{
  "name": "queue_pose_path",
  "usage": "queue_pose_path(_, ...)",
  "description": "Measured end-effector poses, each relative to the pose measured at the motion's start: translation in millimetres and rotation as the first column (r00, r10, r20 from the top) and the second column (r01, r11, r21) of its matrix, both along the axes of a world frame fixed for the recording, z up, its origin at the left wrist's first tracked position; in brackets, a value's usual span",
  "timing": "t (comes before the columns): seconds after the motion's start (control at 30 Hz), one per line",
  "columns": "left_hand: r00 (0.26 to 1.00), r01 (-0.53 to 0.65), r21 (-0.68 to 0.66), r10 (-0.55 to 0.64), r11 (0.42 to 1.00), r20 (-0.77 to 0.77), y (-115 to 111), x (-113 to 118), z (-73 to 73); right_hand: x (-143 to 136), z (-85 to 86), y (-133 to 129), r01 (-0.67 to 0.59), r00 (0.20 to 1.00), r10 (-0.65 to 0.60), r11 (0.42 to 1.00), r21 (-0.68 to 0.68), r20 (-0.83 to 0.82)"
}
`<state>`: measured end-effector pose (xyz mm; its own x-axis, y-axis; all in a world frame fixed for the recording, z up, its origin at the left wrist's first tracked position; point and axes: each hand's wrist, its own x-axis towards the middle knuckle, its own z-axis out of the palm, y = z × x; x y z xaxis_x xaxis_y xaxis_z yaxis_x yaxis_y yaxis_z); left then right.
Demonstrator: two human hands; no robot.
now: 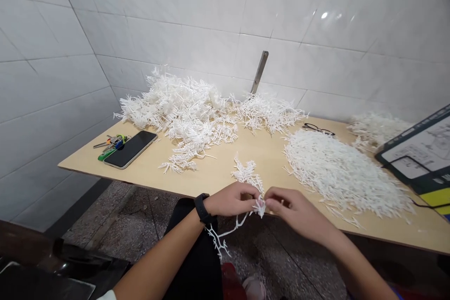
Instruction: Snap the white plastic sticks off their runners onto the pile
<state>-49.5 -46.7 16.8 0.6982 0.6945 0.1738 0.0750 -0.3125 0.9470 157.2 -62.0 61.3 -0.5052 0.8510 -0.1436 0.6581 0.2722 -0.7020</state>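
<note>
At the table's front edge, my left hand (235, 198), with a black watch (203, 208) on its wrist, pinches a white branched plastic piece (259, 208) that looks like a moulding sprue. A thin forked stem (225, 233) hangs below this hand, over the edge. My right hand (293, 208) is closed in a pinch at the tips of the same piece, its fingertips nearly touching the left ones. Just beyond my hands lies another white sprue (247, 172), partly hidden by the left hand.
A tall heap of white sprues (183, 108) covers the back left of the table (225, 164). Loose white sticks (341, 168) form a wide pile at right, beside a dark green box (418, 150) and glasses (319, 129). A phone (131, 149) and keys (112, 142) lie at left.
</note>
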Motion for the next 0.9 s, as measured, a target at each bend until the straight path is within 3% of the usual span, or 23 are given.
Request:
queue_pose_path(0.07,1.0,-0.004,-0.006,0.004,1.0,-0.018,-0.8,-0.2,0.4,-10.5,-3.4,-7.8,-0.071,0.992,0.065,0.996,-0.054,-0.11)
queue_pose_path(0.37,0.992,0.124,0.102,-0.124,0.987,-0.012,2.8,-2.4,0.5,-10.7,-23.3,-7.1,-0.148,0.935,0.1,0.982,-0.117,-0.339)
queue_pose_path(0.53,0.992,0.009,0.115,-0.023,0.993,0.125,0.4,-6.8,3.0,-12.9,-48.5,-2.9,-0.029,0.727,-0.077,0.989,-0.142,-0.682)
queue_pose_path(0.57,0.989,-0.007,0.085,-0.006,0.996,0.147,-0.2,-6.9,2.5,-9.5,-49.7,-0.5,0.012,0.723,-0.101,0.991,-0.134,-0.683)
queue_pose_path(0.63,0.984,-0.016,0.0,0.016,1.0,0.176,-0.8,-5.5,0.4,1.4,-46.8,7.5,0.14,0.808,-0.146,0.989,-0.055,-0.57)
queue_pose_path(0.7,0.979,-0.032,-0.09,0.049,0.995,0.196,-0.4,-2.9,-2.2,13.9,-39.8,18.1,0.32,0.891,-0.246,0.936,0.144,-0.381)
queue_pose_path(0.77,0.973,-0.079,-0.132,0.105,0.988,0.206,0.4,-0.3,-3.8,22.0,-32.7,26.7,0.458,0.889,-0.391,0.79,0.408,-0.24)
queue_pose_path(0.83,0.97,-0.121,-0.123,0.144,0.985,0.196,0.7,1.1,-3.6,21.3,-28.1,27.6,0.497,0.854,-0.483,0.645,0.58,-0.195)
queue_pose_path(0.87,0.97,-0.132,-0.117,0.152,0.984,0.187,0.5,1.3,-3.0,17.6,-26.7,24.5,0.496,0.851,-0.491,0.631,0.596,-0.188)
queue_pose_path(0.9,0.972,-0.141,-0.111,0.159,0.984,0.175,0.1,1.4,-2.4,12.0,-25.7,19.3,0.488,0.861,-0.475,0.666,0.564,-0.185)
